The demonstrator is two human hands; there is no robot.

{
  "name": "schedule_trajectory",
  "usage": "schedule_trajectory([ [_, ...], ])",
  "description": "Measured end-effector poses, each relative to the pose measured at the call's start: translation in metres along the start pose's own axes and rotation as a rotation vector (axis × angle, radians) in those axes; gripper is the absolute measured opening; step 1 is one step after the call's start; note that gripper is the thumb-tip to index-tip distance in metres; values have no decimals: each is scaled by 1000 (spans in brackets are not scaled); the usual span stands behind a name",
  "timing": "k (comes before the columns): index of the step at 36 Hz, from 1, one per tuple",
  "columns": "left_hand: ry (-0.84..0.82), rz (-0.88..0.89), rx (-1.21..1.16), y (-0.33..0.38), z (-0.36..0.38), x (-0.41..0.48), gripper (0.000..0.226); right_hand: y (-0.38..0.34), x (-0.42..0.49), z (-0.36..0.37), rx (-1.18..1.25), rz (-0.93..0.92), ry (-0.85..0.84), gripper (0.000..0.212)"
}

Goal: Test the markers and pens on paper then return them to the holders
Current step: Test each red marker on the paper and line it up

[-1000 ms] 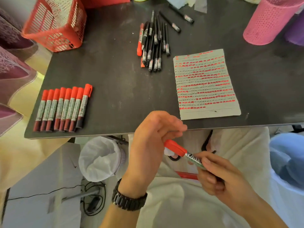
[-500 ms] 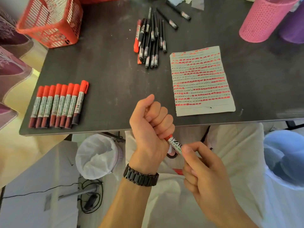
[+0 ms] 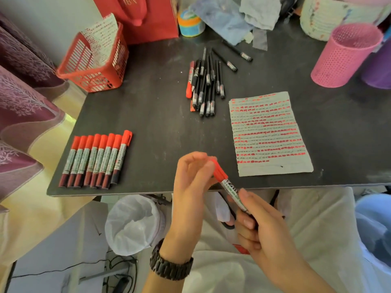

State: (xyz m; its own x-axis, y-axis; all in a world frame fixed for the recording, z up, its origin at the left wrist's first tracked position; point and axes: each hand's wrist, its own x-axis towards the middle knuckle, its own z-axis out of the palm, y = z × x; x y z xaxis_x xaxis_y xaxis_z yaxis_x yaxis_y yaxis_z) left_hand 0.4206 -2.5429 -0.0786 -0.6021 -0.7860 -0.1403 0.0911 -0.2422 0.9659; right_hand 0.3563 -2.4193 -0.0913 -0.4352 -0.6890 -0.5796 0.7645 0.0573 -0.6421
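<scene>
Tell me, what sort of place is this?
Probably a room in a home, used as a work corner: a dark matte table stands beside maroon patterned fabric curtains, with a white-lined round waste bin below its near edge and crumpled cloths piled at the back.

Location I log: home room. Evidence: patterned curtain (image 3: 21, 98), lined waste bin (image 3: 133, 225), bench (image 3: 148, 115) bearing red gift bag (image 3: 156, 20), pink pen holder (image 3: 347, 56).
</scene>
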Motion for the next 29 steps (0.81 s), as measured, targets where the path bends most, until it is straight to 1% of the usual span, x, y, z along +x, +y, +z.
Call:
schedule_trajectory([
  [3,-43,3,175,-5,-12,-9,29,2,7,5,-24,7,-15,34],
  [6,15,28,218,-1,-22,-12,31,2,11,15,-163,3,-26,49],
  [9,64,46,149,13,-36,-5,30,-1,11,25,-466,-127,-85,43],
  [10,78,59,146,20,-42,0,30,-2,12,26,-574,-180,-94,44],
  [13,136,122,218,43,-68,21,30,-5,17,29,-785,-350,-105,46],
  [14,155,136,289,50,-77,30,31,-7,19,32,-826,-415,-105,44],
  [16,172,130,507,61,-93,47,33,-12,25,39,-883,-551,-111,38],
  [18,150,101,730,66,-106,63,33,-16,35,47,-930,-657,-117,34],
  [20,116,84,987,65,-114,77,34,-17,51,55,-1058,-745,-107,30],
  [22,112,114,1231,63,-117,88,39,-17,69,60,-1196,-822,-77,30],
  [24,109,127,1371,61,-118,96,41,-14,86,62,-1290,-866,-54,37],
  [26,110,87,1471,61,-119,103,43,-10,98,59,-1384,-850,-62,44],
  [29,145,43,1596,60,-122,109,41,-2,104,52,-1583,-858,-37,46],
])
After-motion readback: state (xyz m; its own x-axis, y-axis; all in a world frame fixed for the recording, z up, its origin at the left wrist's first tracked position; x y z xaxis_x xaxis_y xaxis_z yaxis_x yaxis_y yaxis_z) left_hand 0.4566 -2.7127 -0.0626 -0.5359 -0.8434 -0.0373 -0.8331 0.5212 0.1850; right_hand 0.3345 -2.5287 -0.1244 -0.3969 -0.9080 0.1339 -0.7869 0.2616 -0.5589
